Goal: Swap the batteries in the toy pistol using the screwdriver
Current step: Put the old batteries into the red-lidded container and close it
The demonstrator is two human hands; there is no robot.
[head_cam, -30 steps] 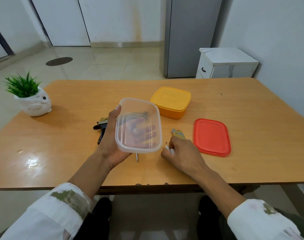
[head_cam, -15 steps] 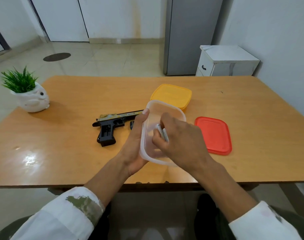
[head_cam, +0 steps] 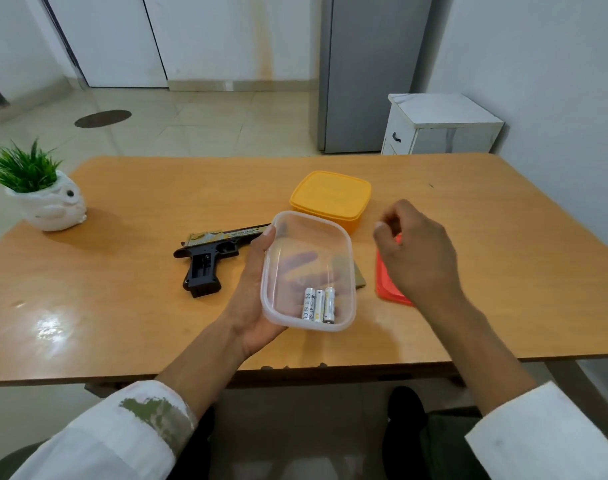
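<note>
head view, yellow box (head_cam: 330, 197) behind tub (head_cam: 307, 271)

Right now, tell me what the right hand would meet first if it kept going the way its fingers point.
The right hand hangs above the red lid, its curled fingers pointing left and away. Straight on, it would probably meet the yellow container first, though its height above the table is unclear.

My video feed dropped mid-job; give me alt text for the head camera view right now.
The left hand holds a clear plastic container with three batteries lying in it, above a wooden table. The right hand hovers loosely curled over a red lid. The toy pistol lies left of the container, a closed yellow box behind.
</note>
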